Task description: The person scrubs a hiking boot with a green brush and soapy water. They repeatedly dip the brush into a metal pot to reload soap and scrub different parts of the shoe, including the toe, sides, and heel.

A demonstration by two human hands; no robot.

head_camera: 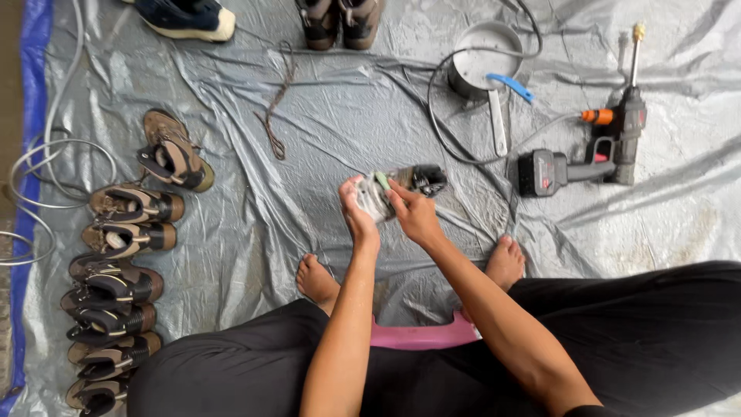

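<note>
Head view shows us gripping a grey-and-black wet shoe [401, 185] above the grey plastic tarp [340, 116]. Our left hand [357, 207] wraps its heel end, fingers curled; our right hand [413, 212] pinches a small green brush [382, 181] against it. A black-and-red pressure-washer gun [587, 158] lies well apart.

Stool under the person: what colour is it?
Pink; the stool shows between the legs in the head view.

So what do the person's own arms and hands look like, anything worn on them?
Both arms are bare to above the elbow: no sleeves, gloves, watch or rings visible. The left hand looks coated in pale soapy foam; the right hand looks cleaner. Dark clothing shows only around the legs.
</note>
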